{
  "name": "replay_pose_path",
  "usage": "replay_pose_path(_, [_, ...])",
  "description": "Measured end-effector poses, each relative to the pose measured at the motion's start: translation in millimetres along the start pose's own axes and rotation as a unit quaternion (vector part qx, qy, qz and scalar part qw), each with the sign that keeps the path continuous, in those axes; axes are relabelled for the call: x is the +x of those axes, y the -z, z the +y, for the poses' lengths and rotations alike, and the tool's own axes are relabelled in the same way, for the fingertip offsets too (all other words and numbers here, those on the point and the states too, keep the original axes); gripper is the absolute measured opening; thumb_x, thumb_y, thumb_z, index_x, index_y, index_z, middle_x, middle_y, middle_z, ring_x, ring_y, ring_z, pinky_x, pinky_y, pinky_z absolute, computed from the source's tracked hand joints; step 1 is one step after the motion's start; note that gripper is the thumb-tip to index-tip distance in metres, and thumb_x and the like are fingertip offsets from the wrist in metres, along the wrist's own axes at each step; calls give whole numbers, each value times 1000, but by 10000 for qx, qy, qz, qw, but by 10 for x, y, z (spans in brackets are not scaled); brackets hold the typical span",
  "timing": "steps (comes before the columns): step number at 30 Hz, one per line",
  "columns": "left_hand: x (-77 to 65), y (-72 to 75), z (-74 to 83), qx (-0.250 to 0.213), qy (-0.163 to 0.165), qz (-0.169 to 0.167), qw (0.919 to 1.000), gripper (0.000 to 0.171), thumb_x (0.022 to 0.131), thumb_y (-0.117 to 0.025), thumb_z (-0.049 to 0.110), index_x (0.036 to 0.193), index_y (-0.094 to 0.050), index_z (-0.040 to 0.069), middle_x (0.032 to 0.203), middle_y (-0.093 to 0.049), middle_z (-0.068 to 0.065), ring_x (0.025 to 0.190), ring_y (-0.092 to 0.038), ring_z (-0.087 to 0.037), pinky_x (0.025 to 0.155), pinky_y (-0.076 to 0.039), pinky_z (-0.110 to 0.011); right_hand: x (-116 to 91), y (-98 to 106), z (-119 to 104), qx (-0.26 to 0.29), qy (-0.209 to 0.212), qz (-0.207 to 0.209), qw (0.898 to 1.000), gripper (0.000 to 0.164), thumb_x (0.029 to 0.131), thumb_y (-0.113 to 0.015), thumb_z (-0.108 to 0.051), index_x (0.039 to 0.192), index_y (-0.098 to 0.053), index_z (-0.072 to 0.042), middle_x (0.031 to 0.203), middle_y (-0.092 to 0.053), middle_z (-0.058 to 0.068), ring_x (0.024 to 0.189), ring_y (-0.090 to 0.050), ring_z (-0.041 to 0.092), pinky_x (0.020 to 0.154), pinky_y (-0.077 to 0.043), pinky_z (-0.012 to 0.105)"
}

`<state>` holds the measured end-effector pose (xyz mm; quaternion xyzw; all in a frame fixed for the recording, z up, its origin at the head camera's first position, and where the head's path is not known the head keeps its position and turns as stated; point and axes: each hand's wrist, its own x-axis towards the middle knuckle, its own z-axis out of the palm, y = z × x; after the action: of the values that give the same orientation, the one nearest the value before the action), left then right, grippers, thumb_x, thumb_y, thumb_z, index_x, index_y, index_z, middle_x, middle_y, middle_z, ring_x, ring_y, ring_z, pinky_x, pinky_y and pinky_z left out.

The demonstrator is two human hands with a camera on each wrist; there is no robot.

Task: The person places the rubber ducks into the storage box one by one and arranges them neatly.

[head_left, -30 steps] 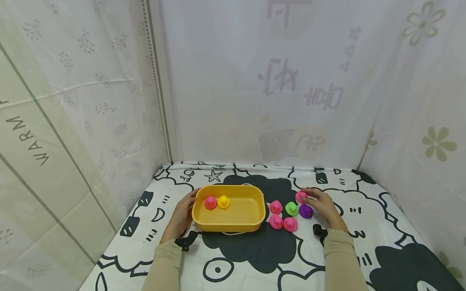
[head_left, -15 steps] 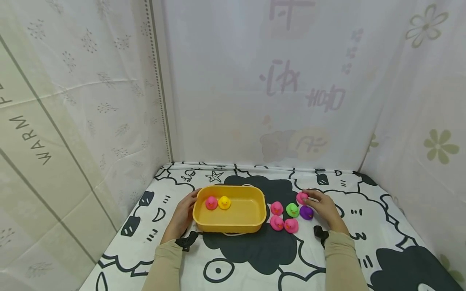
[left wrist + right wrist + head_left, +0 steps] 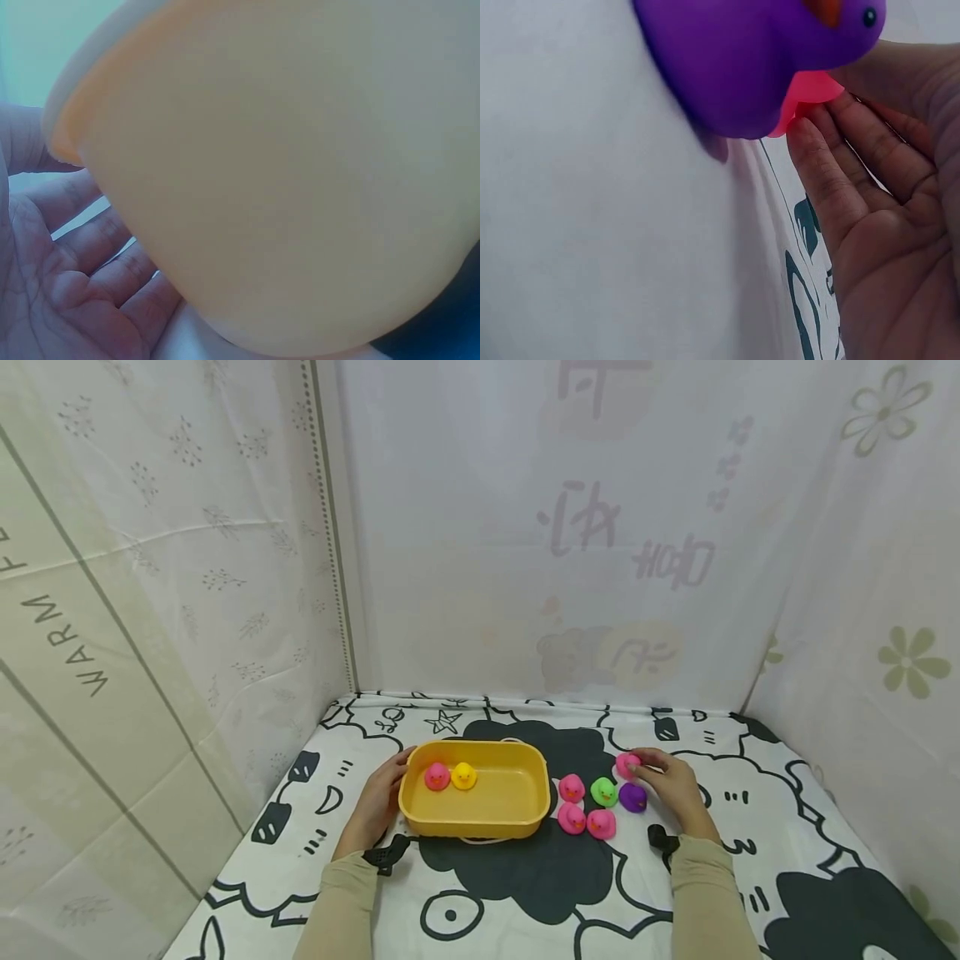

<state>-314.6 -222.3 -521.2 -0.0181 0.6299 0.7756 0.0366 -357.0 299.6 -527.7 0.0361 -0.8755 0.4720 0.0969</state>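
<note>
My left hand (image 3: pixel 378 799) rests against the left end of a yellow plastic basin (image 3: pixel 474 825). In the left wrist view its fingers (image 3: pixel 97 240) lie fairly straight along the basin's outer wall (image 3: pixel 277 187), with the thumb at the rim. Inside the basin sit a pink rubber duck (image 3: pixel 437 777) and a yellow rubber duck (image 3: pixel 464 776). At the right, my right hand (image 3: pixel 672 787) pinches another pink rubber duck (image 3: pixel 627 765) at the back of the group. Close in front of it stands a purple rubber duck (image 3: pixel 633 797), which partly hides the held duck in the right wrist view.
Between the basin and the right hand, a green rubber duck (image 3: pixel 603 792) stands beside several pink ones (image 3: pixel 572 818). A black-and-white patterned cloth (image 3: pixel 517 893) covers the table. Pale curtains (image 3: pixel 487 527) rise behind and at both sides.
The pink duck at my right fingertips has shifted slightly right, away from the green duck. My left hand stays at the basin, and the other ducks keep their places.
</note>
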Motion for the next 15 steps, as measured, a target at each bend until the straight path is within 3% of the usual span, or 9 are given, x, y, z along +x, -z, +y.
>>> replay_pose_path(8, [-1,0,24,48,-13,6,10000,46,104,-43,22,149,-49,17,156,-40,-3,142,-40,-24,117,-32,-40,-11,2,-63,26,4,52,10000,49,91,-75,-35,131,-65,-8,127,-66,20,124,-58,37,105,-45,54])
replay_pose_path(15, [1,4,31,14,17,-50,10000,46,104,-42,21,149,-48,16,156,-40,-2,142,-39,-24,117,-31,-39,21,-12,-95,0,-120,-10,9999,52,90,-75,-42,131,-65,-11,129,-65,18,127,-55,37,107,-40,58])
